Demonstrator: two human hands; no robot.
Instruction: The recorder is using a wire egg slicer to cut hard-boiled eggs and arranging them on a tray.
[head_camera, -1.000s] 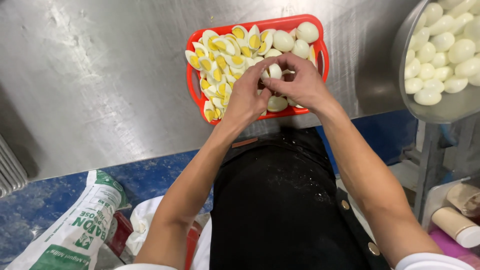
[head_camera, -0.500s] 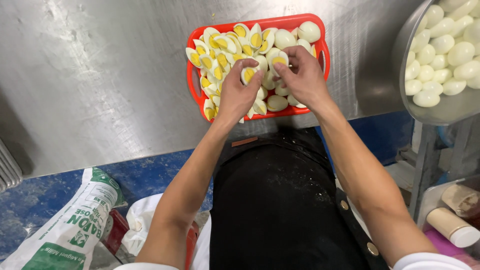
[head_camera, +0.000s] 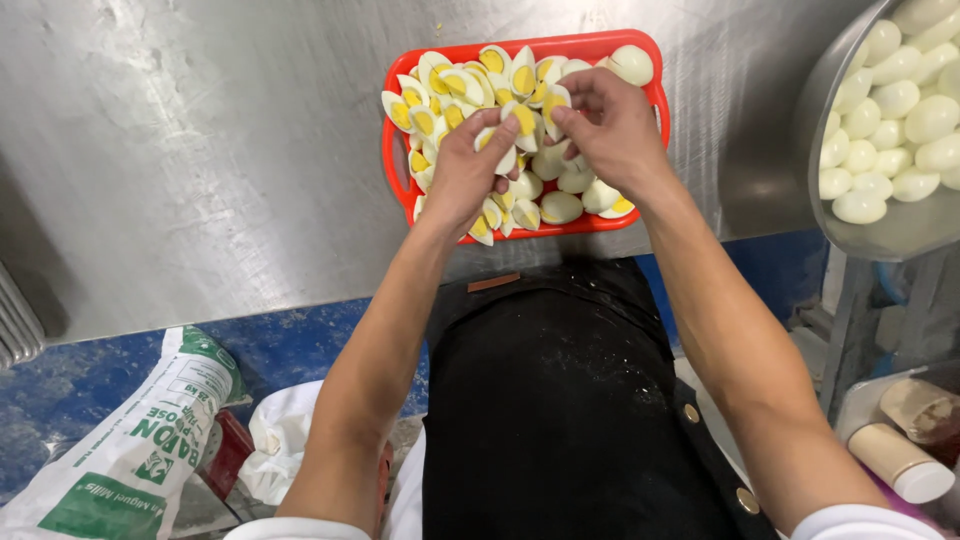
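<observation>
Two halves now parted: left hand (head_camera: 468, 165) pinching one egg half (head_camera: 500, 142), right hand (head_camera: 612, 125) another (head_camera: 553, 108), above the red tray (head_camera: 392, 170). Lifted since a moment ago from the heap; whole peeled eggs (head_camera: 895, 100) waiting right of the tray.

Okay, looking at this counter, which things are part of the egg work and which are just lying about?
In use:
left hand and right hand, each holding an egg half
red tray of halved eggs
metal bowl of peeled whole eggs

Lying about:
flour sack
white cloth
white-capped bottle

Both bare forearms reach forward, converging. The left hand (head_camera: 468, 165) and right hand (head_camera: 612, 125) nearly meet, fingers (head_camera: 580, 95) curled and pinching.
</observation>
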